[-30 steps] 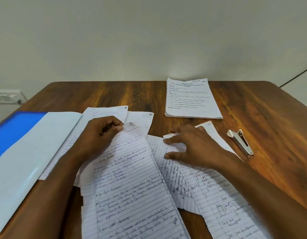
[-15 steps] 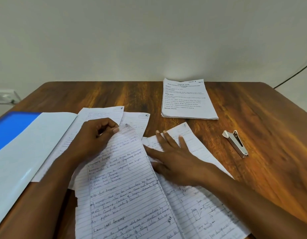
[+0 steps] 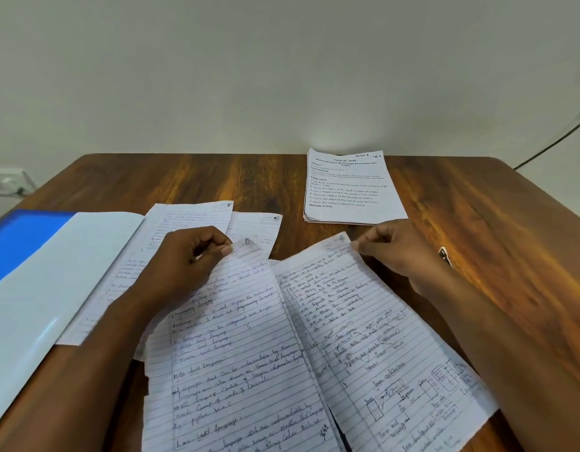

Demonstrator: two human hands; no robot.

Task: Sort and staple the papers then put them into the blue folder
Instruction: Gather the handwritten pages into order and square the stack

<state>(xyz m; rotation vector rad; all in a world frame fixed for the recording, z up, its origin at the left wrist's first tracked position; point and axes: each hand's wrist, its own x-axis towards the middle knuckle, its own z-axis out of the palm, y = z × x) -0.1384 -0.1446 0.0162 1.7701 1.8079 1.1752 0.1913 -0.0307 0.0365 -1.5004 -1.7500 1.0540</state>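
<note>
Several handwritten lined sheets lie spread on the wooden table. My left hand (image 3: 187, 265) pinches the top corner of the sheet numbered 1 (image 3: 236, 353). My right hand (image 3: 399, 252) pinches the top right corner of the sheet numbered 4 (image 3: 373, 347), which lies beside sheet 1 on its right. Two more sheets, one numbered 5 (image 3: 190, 220) and another (image 3: 256, 228), lie partly under my left hand. The blue folder (image 3: 37, 272) lies open at the left edge. The stapler (image 3: 444, 255) shows only as a small tip behind my right hand.
A stack of printed pages (image 3: 350, 187) lies at the far middle of the table (image 3: 494, 223). A wall socket (image 3: 6, 182) sits at the far left. A dark cable (image 3: 552, 141) runs down the wall at the right.
My right hand has moved from lying flat on the middle sheets to the right, up to the top corner of sheet 4, which now lies uncovered. My left hand has kept its pinch on sheet 1.
</note>
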